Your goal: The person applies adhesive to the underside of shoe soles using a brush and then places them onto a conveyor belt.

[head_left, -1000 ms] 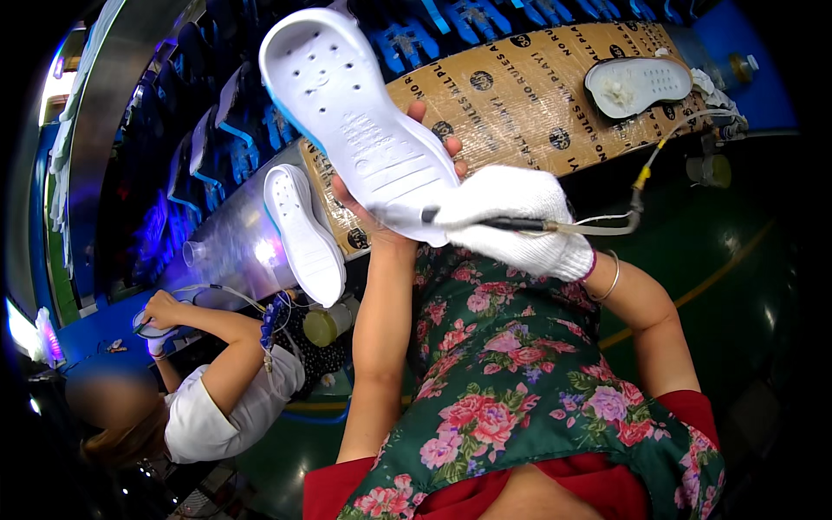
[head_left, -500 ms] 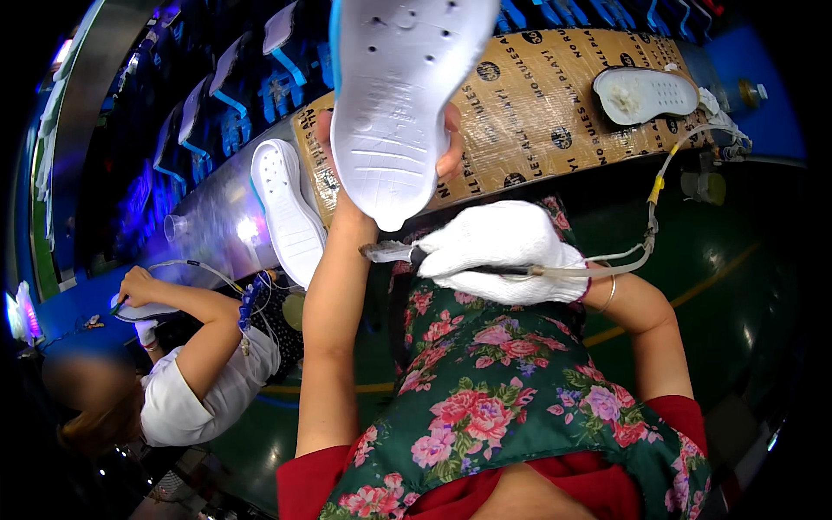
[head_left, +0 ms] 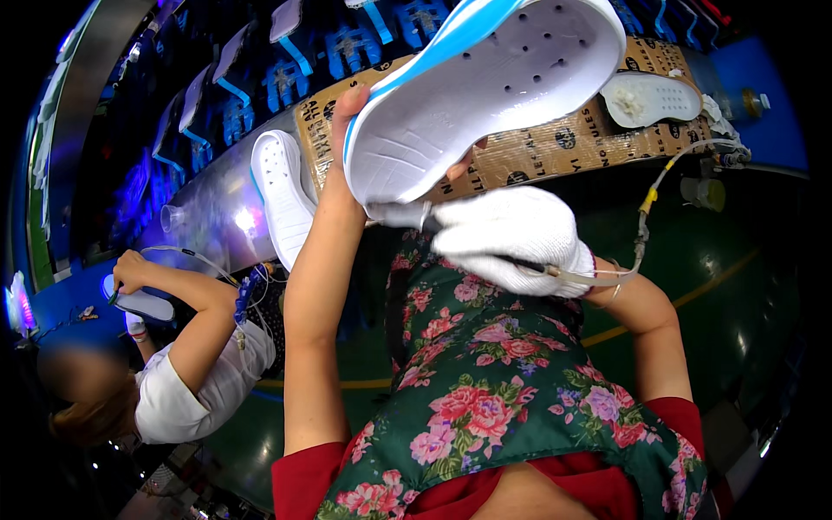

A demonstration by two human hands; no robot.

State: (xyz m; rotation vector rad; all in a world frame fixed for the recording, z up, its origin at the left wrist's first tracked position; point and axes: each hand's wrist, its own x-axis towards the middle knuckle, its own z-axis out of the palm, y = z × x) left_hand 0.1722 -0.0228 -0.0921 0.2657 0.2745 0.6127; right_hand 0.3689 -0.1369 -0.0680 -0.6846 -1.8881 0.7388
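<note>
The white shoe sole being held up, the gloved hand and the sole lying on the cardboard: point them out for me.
white shoe sole (head_left: pixel 485 95), head view, on its dimpled inner face
gloved hand (head_left: pixel 511 236), head view, on the back of the white glove
sole on the cardboard (head_left: pixel 650 98), head view, on its middle

White shoe sole (head_left: pixel 485 95) with blue edge, white glove (head_left: pixel 511 238), green floral apron (head_left: pixel 494 390)

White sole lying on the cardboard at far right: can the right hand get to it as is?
Probably not freely: the right hand is gloved and gripping a hose-fed tool, though nothing blocks the path to that sole.
</note>
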